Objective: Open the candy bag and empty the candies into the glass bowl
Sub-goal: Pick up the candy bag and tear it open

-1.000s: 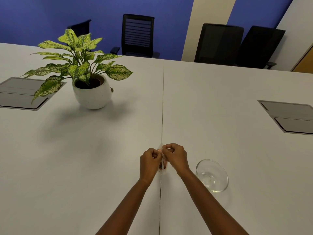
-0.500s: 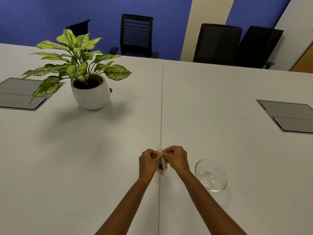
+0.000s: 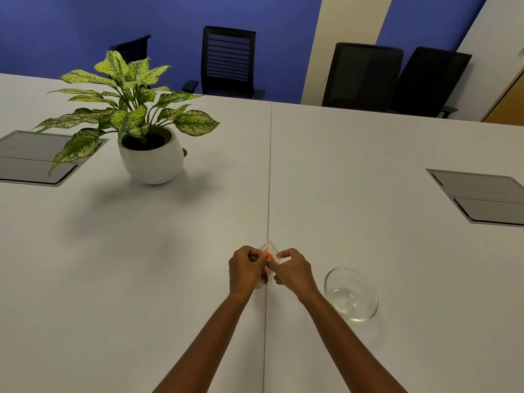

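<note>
A small clear plastic candy bag point(image 3: 269, 255) with orange candies inside hangs between my two hands above the table seam. My left hand point(image 3: 246, 268) pinches the bag's left top edge and my right hand point(image 3: 292, 270) pinches its right top edge; the bag's mouth shows a gap between them. The lower part of the bag is hidden behind my fingers. An empty glass bowl point(image 3: 351, 293) stands on the white table point(image 3: 141, 279), just right of my right wrist.
A potted plant in a white pot point(image 3: 150, 157) stands at the far left. Grey cable hatches are set in the table at the left point(image 3: 31, 160) and right point(image 3: 482, 197). Black office chairs point(image 3: 228, 62) line the far edge.
My hands have drawn slightly apart, pulling the bag's top open so the orange candies now show between them. The bowl has not moved.
</note>
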The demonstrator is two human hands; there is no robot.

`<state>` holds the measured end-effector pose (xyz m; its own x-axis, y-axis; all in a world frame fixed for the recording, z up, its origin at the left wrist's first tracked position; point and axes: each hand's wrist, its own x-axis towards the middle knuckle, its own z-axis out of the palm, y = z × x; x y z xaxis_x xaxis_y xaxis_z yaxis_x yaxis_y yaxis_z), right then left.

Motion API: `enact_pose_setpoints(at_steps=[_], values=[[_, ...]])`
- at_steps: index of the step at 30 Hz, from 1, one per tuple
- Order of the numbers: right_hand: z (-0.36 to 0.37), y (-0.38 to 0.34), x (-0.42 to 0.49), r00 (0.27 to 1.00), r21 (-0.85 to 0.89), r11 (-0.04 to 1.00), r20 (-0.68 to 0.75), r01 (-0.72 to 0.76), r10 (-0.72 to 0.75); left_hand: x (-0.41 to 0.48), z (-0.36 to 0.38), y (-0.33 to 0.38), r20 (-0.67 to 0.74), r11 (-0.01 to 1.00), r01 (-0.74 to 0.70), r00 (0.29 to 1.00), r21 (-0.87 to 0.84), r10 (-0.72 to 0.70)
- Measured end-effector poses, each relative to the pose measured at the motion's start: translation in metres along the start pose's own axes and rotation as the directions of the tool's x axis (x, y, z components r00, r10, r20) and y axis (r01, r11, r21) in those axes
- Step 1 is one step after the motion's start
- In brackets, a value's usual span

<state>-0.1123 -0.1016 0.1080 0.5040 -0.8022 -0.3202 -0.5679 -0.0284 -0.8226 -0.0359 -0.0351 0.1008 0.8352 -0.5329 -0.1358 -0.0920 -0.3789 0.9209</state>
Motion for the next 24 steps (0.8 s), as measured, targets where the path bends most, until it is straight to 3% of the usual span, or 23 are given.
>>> enact_pose_setpoints(at_steps=[7, 12, 16, 20, 24], values=[[0.001, 0.0, 0.004, 0.999, 0.092, 0.996, -0.04, 0.001, 0.003, -0.001, 0.003, 0.001, -0.03, 0.998, 0.057, 0.998, -0.033, -0.058], [0.003, 0.003, 0.005, 0.998, 0.095, 0.995, -0.063, -0.001, 0.007, -0.01, 0.005, 0.005, 0.089, 0.972, 0.23, 0.97, -0.037, -0.226], [-0.002, 0.01, 0.002, 0.998, 0.115, 0.993, -0.056, -0.032, 0.038, -0.013, 0.002, 0.002, 0.122, 0.977, 0.214, 0.969, 0.022, -0.215], [-0.013, 0.015, 0.006, 0.994, 0.149, 0.988, -0.095, -0.036, 0.051, -0.01, -0.002, 0.003, 0.031, 0.983, 0.18, 0.983, 0.025, -0.181], [-0.019, 0.021, 0.01, 0.991, 0.146, 0.987, -0.112, -0.06, 0.077, -0.011, -0.003, 0.003, -0.007, 0.991, 0.045, 0.999, 0.128, -0.045]])
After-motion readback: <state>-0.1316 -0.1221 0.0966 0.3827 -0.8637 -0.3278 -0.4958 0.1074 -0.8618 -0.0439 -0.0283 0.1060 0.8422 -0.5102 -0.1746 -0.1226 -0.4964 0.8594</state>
